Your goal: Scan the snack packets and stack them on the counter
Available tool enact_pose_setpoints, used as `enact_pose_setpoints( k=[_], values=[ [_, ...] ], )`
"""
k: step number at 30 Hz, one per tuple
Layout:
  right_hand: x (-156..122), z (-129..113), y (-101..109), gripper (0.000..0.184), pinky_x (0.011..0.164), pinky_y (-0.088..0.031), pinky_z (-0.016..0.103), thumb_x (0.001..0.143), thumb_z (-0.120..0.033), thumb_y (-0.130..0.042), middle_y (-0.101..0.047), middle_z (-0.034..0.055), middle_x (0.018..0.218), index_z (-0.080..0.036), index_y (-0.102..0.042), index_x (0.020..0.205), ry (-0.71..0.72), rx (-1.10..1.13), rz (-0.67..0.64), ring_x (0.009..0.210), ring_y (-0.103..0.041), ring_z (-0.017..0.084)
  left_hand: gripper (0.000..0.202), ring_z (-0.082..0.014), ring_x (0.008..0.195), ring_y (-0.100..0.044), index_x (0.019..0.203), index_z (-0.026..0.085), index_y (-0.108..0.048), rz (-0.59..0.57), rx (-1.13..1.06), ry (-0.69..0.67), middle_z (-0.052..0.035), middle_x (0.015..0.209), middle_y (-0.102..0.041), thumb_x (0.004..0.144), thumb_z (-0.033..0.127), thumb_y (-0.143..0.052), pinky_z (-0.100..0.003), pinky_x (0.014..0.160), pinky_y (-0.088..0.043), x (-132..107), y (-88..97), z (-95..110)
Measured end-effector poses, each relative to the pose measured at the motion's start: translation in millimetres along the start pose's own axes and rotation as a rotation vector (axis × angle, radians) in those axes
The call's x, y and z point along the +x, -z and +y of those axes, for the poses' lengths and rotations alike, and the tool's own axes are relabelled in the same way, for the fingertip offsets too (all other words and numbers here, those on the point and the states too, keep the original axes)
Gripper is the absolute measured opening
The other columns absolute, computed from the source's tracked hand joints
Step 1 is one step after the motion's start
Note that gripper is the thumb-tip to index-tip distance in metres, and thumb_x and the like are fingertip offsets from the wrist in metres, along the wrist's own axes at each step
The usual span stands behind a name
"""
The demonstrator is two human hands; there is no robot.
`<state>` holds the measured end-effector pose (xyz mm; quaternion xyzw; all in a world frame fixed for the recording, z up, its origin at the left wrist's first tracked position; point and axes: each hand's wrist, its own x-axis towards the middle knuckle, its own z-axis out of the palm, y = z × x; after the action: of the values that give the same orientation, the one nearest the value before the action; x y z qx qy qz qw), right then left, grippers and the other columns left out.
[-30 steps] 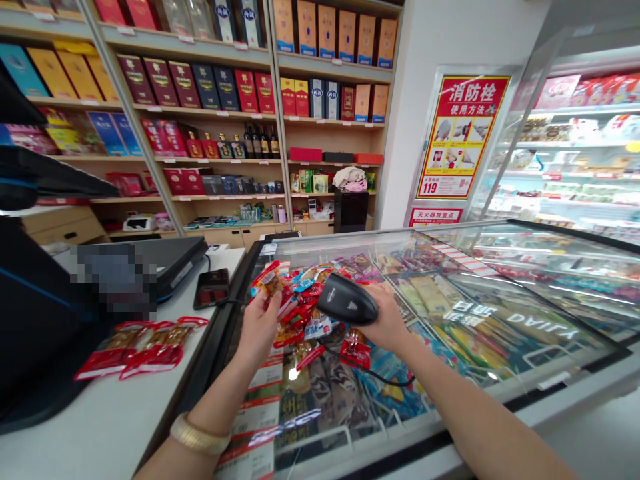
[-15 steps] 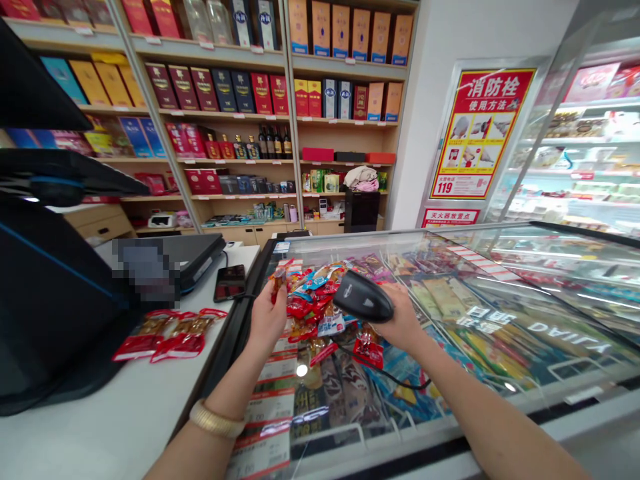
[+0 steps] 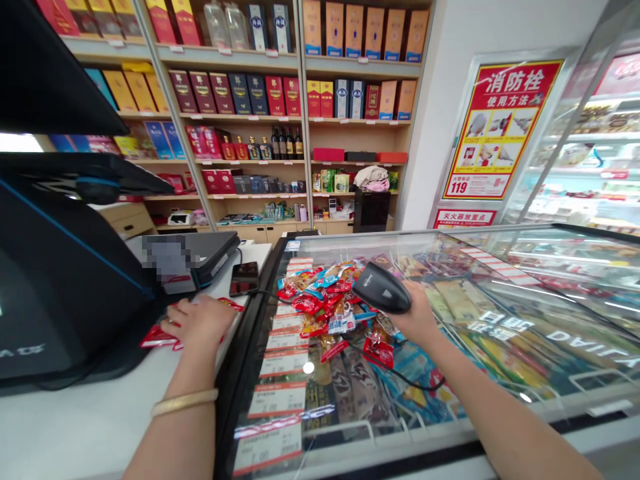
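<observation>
My right hand [image 3: 417, 312] is closed around a black barcode scanner [image 3: 383, 288], held above a pile of small snack packets [image 3: 330, 300]. These red, blue and clear packets lie heaped on the glass top of a display freezer [image 3: 280, 427]. On the white counter to the left, my left hand [image 3: 197, 323] rests over several red snack packets [image 3: 159, 335], its fingers apart and bent down onto them. The hand hides most of these packets. A cable [image 3: 420, 385] runs in a loop over the glass below the scanner.
A phone [image 3: 245, 278] lies on the counter beside the freezer's black edge. Behind it sits a dark flat device [image 3: 215, 257], and a black register terminal [image 3: 65, 267] stands at left. Price labels [image 3: 277, 400] line the glass. Shelves of boxed bottles [image 3: 255, 93] fill the back.
My left hand has moved from beside the pile, where it held a snack packet, left and down onto the packets on the counter. The scanner stays over the pile; the view has shifted left.
</observation>
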<state>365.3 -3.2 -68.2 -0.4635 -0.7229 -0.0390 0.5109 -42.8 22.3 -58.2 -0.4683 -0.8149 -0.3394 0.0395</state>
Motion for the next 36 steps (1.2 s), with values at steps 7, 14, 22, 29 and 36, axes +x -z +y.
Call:
enact_pose_setpoints(
  k=[7, 14, 22, 29, 36],
  values=[
    [3.8, 2.5, 1.7, 0.025, 0.07, -0.041, 0.035, 0.074, -0.047, -0.07, -0.069, 0.0032, 0.069, -0.022, -0.065, 0.075, -0.039, 0.015, 0.015, 0.067, -0.061, 0.022, 0.05, -0.0346, 0.136, -0.051, 0.131, 0.015, -0.065, -0.076, -0.245, -0.498, -0.0207, 0.144, -0.055, 0.088, 0.034, -0.05, -0.053, 0.115, -0.04, -21.4, -21.0, 56.2],
    [2.7, 4.2, -1.7, 0.024, 0.071, -0.04, 0.034, 0.075, -0.047, -0.069, -0.07, 0.004, 0.071, -0.023, -0.068, 0.076, -0.001, 0.001, 0.049, 0.07, -0.062, 0.023, 0.043, -0.0319, 0.148, -0.041, 0.12, 0.027, -0.075, -0.299, -0.234, -1.043, -0.0082, 0.152, -0.055, 0.095, 0.024, -0.04, -0.061, 0.119, -0.033, -62.1, -38.9, 85.8],
    [3.1, 4.4, -2.1, 0.026, 0.072, -0.04, 0.035, 0.071, -0.047, -0.073, -0.07, 0.0034, 0.071, -0.022, -0.068, 0.078, -0.003, -0.02, 0.055, 0.068, -0.061, 0.023, 0.051, -0.0254, 0.142, -0.049, 0.132, 0.024, -0.066, -0.379, -0.273, -1.063, -0.0086, 0.145, -0.062, 0.093, 0.014, -0.035, -0.061, 0.12, -0.033, -64.3, -48.6, 89.5],
    [3.7, 3.0, -0.5, 0.025, 0.07, -0.037, 0.034, 0.073, -0.047, -0.071, -0.067, 0.0027, 0.068, -0.023, -0.064, 0.073, -0.001, -0.03, 0.054, 0.066, -0.059, 0.021, 0.044, -0.0271, 0.124, -0.062, 0.128, 0.02, -0.068, -0.103, -0.712, -0.715, -0.0125, 0.134, -0.064, 0.088, 0.036, -0.06, -0.042, 0.108, -0.052, -53.5, -34.9, 82.1],
    [2.4, 0.1, -0.7, 0.024, 0.072, -0.038, 0.035, 0.073, -0.045, -0.07, -0.067, 0.0026, 0.069, -0.022, -0.065, 0.074, 0.034, -0.014, 0.027, 0.069, -0.061, 0.022, 0.062, -0.0265, 0.117, -0.066, 0.127, 0.018, -0.068, -0.056, -1.026, -0.298, -0.0118, 0.135, -0.062, 0.071, 0.043, -0.078, -0.038, 0.103, -0.055, -48.4, -33.0, 81.0]
  ],
)
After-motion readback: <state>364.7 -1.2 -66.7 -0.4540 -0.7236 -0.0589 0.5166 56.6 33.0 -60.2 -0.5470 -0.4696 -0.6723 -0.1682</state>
